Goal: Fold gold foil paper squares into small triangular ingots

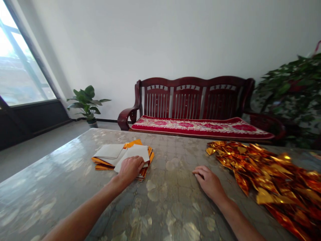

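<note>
Left hand point(131, 166) down on the paper stack point(109, 151) near the far-left corner of the counter point(72, 201), grip hidden; right hand point(207, 180), fingers loosely curled together, between stack and gold foil pile point(273, 180), near the far edge.

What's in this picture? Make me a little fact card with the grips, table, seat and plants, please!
Left grip: on the paper stack, white on top with orange-gold edges
Right grip: between that stack and the shiny orange-gold pile; nothing visible in it
Table: grey, flower-patterned
Seat: dark red wooden bench with a flowered cloth
Plants: potted plant left, bushy plant right
</note>
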`<action>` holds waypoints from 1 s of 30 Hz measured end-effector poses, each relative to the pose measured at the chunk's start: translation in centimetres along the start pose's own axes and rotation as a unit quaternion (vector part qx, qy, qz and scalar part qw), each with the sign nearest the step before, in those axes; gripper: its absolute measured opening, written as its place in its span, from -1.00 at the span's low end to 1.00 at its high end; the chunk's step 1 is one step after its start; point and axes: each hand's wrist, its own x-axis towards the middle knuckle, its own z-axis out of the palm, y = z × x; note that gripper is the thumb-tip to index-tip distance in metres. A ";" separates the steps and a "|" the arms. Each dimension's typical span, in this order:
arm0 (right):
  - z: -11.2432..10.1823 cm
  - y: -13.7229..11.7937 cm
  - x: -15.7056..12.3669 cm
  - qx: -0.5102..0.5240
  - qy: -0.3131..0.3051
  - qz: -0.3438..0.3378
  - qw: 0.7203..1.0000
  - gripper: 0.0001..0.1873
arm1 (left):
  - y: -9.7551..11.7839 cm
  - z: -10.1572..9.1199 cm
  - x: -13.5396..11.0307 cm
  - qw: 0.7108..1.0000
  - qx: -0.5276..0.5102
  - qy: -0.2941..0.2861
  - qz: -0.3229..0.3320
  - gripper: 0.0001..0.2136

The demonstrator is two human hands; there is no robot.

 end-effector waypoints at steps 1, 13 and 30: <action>0.0 -0.1 0.0 0.002 0.001 0.001 1.000 -0.68 | 0.4 0.0 0.0 1.000 -0.001 -0.004 0.004 -0.73; -0.3 -0.9 -0.2 -0.025 -0.004 -0.021 0.999 -0.69 | 5.3 2.3 -2.0 0.974 -0.088 0.028 0.205 -0.72; 1.5 -7.8 -2.0 -0.056 -0.089 -0.253 0.962 -0.88 | 7.0 6.3 -1.9 0.971 -0.180 0.068 0.145 -0.54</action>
